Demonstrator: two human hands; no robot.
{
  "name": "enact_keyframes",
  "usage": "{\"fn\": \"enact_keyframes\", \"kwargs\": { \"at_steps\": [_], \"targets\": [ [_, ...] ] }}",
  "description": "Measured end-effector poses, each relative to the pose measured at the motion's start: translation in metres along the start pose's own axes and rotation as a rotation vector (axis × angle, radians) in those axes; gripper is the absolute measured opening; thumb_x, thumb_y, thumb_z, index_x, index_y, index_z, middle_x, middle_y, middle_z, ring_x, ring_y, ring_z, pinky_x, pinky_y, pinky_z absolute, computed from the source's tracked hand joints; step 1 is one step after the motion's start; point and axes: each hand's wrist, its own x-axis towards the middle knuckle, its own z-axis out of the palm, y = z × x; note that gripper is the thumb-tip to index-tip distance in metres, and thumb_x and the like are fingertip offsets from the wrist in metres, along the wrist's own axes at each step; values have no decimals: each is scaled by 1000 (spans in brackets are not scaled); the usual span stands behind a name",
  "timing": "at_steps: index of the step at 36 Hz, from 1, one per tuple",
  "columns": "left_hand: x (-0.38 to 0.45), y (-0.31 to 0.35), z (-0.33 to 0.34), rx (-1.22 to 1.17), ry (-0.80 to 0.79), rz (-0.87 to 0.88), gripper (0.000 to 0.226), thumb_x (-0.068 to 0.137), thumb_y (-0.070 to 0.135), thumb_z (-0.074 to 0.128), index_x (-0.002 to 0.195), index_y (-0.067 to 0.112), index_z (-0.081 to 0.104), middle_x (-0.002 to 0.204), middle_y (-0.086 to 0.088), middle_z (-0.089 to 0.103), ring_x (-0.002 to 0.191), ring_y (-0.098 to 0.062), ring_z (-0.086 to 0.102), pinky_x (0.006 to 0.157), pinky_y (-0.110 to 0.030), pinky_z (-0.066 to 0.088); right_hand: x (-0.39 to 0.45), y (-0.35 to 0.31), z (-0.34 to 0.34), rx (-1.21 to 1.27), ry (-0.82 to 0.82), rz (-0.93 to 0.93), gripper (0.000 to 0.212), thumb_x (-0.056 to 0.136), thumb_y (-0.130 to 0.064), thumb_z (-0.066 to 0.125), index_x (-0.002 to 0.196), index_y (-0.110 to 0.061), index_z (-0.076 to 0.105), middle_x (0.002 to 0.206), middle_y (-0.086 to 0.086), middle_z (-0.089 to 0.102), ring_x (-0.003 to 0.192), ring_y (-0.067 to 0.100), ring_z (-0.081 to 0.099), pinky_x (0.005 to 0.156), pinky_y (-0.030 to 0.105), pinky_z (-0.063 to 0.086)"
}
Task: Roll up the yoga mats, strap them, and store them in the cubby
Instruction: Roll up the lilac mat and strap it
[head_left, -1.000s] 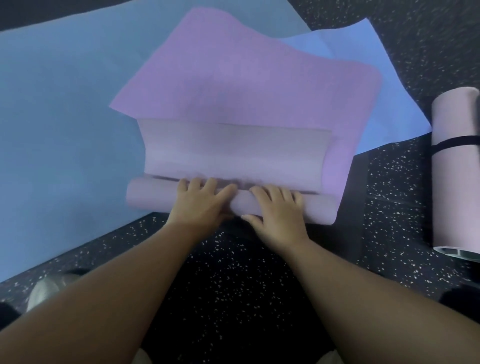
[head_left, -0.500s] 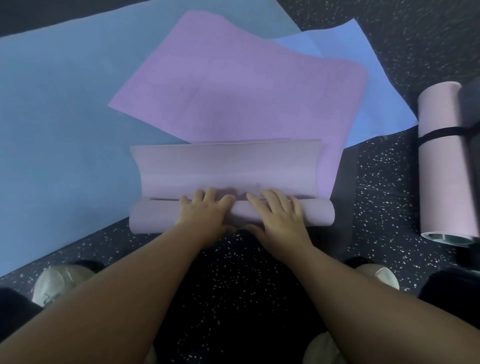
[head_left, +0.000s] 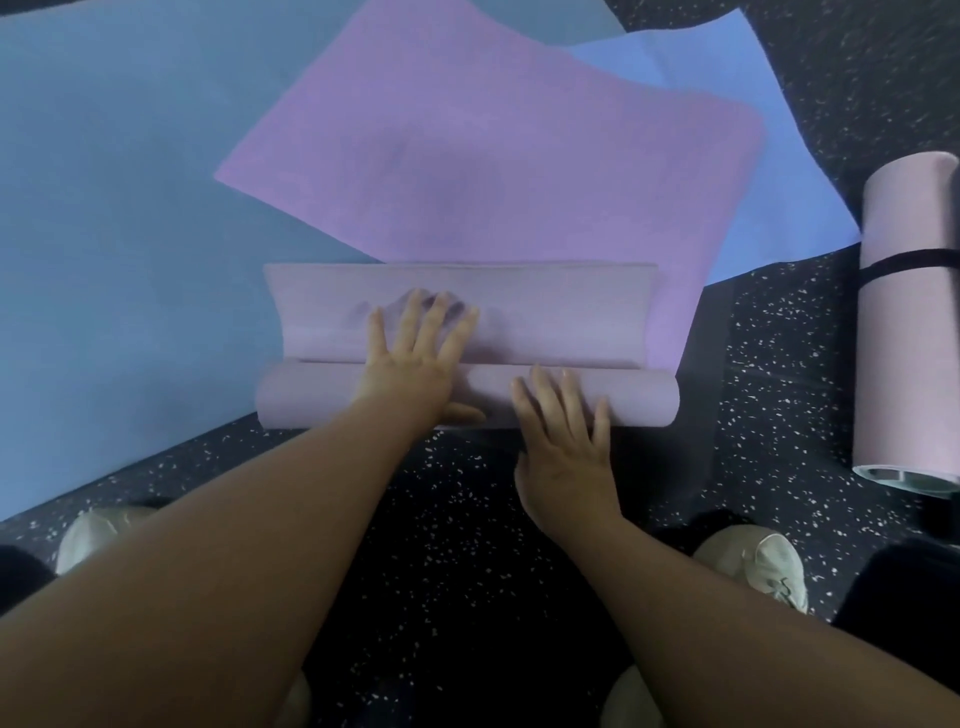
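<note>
Head view: you crouch over a purple yoga mat (head_left: 493, 171), its near end wound into a roll (head_left: 322, 397) on the speckled floor (head_left: 467, 545).
Left hand (head_left: 415, 358): flat, fingers spread, across the roll onto the curled flap beyond.
Right hand (head_left: 566, 441): fingers straight on the roll's near side, gripping nothing.
Hidden: your left thumb, mostly.
Cut off: strapped pink mat (head_left: 904, 338) at the floor's right edge; blue mats (head_left: 104, 208) under the purple one.

Five mats, two hands, two shoes

Three flat mats: a grey-blue mat (head_left: 119, 218), a blue mat (head_left: 769, 156), a purple mat (head_left: 493, 156); one half-rolled mat (head_left: 545, 317); one strapped roll (head_left: 906, 322) with one strap (head_left: 904, 260). Two hands: left hand (head_left: 415, 358), right hand (head_left: 563, 441). Two shoes: left shoe (head_left: 88, 535), right shoe (head_left: 753, 561).
</note>
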Motion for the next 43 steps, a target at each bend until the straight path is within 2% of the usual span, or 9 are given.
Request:
{"fn": "enact_keyframes", "kwargs": {
  "at_steps": [3,7,10,14,21,28,33,39,43],
  "targets": [
    [0,-3,6,-10,98,15,111,73,78,44,154,21,-7,162,-7,-4,149,-27,-7,114,-60,-1,6,-3,1,11,-31,17,103,61,-30,78,149,-15,25,156,7,28,143,32,20,113,58,10],
    [1,-8,17,-94,335,61,89,76,74,33,136,11,52,137,-16,54,127,-33,51,96,-66,38,28,-4,-8,32,-116,65,104,66,-46,73,151,-15,23,157,9,29,144,29,13,110,61,7],
    [1,-6,23,-90,459,60,64,86,62,36,128,15,49,131,-14,59,121,-29,57,96,-58,43,51,1,-18,78,-273,39,95,88,-52,52,154,-25,-12,162,-1,-17,146,22,-22,112,53,-19],
    [0,-8,35,-125,530,184,59,89,55,36,126,16,60,132,-10,59,121,-29,57,98,-57,39,74,5,-28,73,-360,43,100,87,-53,54,152,-27,-18,160,-3,-23,146,24,-25,113,53,-18],
    [-5,-17,38,-101,589,186,56,88,45,42,138,19,46,143,-8,50,132,-29,45,105,-55,22,94,11,-33,61,-362,18,105,81,-49,66,153,-32,-8,161,-1,-7,148,25,-14,116,52,-9],
    [-3,-7,20,-110,286,36,98,74,63,61,154,27,17,161,-7,15,148,-28,6,113,-60,6,103,14,-33,72,-291,18,105,74,-59,70,152,-33,5,156,-1,11,146,23,2,116,48,-2],
    [2,-6,10,-25,207,4,115,75,70,60,152,30,-14,161,-4,-14,148,-27,-15,115,-55,-3,101,15,-31,63,-131,-5,103,71,-59,72,152,-27,16,152,-2,25,140,20,20,115,45,4],
    [18,-13,-3,-74,184,-7,118,71,67,68,153,29,-8,162,-7,-11,148,-28,-10,116,-55,2,100,17,-17,113,177,-45,88,60,-49,82,133,-9,50,128,12,54,118,32,48,106,47,24],
    [41,-21,-19,-142,137,-55,120,69,70,68,153,31,-9,162,-6,-9,149,-29,-8,116,-54,6,96,7,-11,175,364,-24,55,79,-41,58,122,-7,53,123,14,57,113,31,46,105,49,24]
  ]
}}
